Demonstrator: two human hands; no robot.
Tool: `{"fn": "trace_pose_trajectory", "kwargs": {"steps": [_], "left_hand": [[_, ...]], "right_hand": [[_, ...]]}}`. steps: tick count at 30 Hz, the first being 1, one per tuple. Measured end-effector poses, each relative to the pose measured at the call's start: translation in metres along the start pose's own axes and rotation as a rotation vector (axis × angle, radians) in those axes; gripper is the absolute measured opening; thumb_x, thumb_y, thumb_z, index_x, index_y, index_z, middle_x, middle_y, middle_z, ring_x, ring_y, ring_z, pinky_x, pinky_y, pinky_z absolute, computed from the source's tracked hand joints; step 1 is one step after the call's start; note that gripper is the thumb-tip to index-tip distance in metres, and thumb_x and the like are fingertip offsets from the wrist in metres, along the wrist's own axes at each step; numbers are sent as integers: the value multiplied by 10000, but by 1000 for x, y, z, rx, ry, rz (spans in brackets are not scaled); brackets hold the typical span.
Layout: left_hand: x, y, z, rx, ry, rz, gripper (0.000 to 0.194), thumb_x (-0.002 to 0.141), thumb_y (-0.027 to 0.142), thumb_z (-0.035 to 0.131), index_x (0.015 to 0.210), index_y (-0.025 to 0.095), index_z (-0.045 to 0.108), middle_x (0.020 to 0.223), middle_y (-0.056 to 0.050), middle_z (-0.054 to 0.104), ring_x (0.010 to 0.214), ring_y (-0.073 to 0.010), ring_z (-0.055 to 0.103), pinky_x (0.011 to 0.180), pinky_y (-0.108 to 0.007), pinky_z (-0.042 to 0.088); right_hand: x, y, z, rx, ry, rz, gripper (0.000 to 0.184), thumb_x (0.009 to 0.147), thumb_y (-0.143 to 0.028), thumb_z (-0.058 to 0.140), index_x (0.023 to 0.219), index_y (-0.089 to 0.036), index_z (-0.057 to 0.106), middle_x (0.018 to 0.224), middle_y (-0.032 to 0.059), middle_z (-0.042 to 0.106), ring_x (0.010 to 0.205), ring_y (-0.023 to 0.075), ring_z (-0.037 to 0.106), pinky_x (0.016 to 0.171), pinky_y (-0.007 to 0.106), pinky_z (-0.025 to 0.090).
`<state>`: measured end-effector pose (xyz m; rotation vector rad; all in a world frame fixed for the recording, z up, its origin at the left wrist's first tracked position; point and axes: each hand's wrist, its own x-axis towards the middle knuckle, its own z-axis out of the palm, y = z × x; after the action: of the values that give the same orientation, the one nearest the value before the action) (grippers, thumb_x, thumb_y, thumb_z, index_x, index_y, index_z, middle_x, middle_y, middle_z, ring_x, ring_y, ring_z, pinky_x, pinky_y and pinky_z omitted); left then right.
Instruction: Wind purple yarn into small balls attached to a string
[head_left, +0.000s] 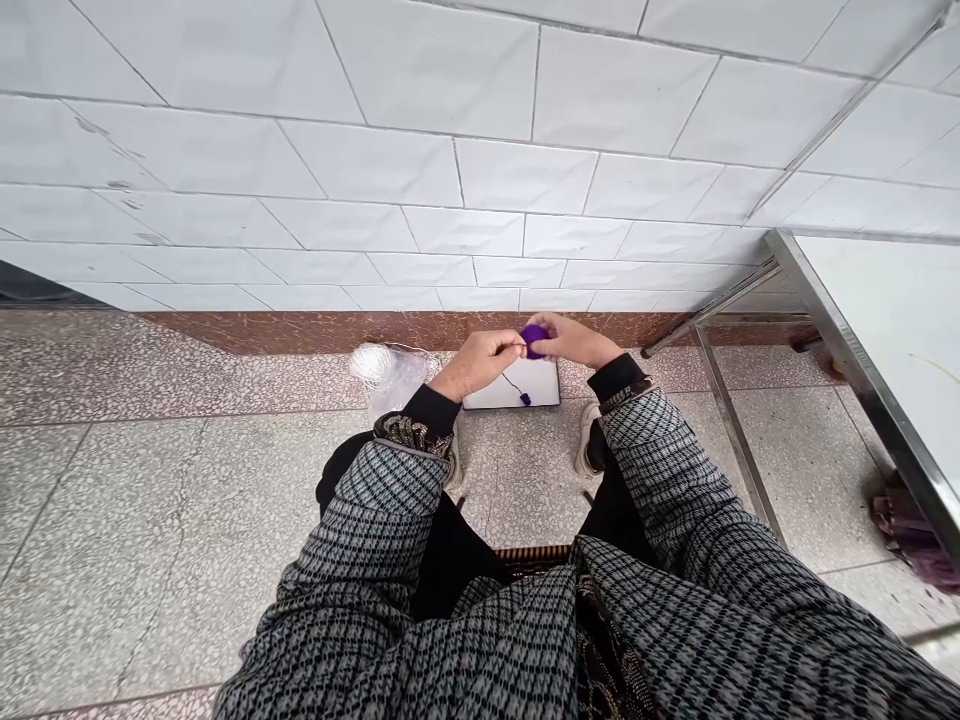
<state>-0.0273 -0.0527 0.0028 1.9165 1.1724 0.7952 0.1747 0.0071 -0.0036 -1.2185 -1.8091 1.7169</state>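
Left fingers (512,351) pinching dark strand (514,383), right fingers (545,347) grasping purple ball (533,334), white tray (487,396) below

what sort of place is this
Probably an indoor workroom or similar plain room, though its exact use is unclear: white wall tiles, a speckled floor and a metal-framed table suggest it.

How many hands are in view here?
2: the left hand, pinching close beside the purple ball; the right hand, holding that ball. No others show.
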Motion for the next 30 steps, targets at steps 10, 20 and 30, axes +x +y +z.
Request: {"fn": "trace_pose_trajectory", "kwargs": {"steps": [10,20,30], "left_hand": [[6,-14,3,41,62,-100,221,885,290,451,769,163,589,725,-4,602,707,-151,530,703,-274,409],[4,-5,9,92,-97,11,226,871,297,482,783,168,645,737,-11,644,698,-150,562,681,-264,408],[6,-10,1,50,97,-31,221,875,313,451,777,174,593,804,-32,659,779,-173,585,766,-286,455]], "right_hand": [[-11,-8,-9,583,-133,-235,612,719,-449,826,1168,-204,489,976,33,661,741,121,660,639,249,574],[4,3,-1,100,247,6,335,801,-180,717,1046,-198,489,883,0,597,587,64,558,488,175,476],[-17,-8,-9,160,-352,-60,314,807,-192,670,1112,-153,610,884,14,648,666,85,567,556,186,496]]}}
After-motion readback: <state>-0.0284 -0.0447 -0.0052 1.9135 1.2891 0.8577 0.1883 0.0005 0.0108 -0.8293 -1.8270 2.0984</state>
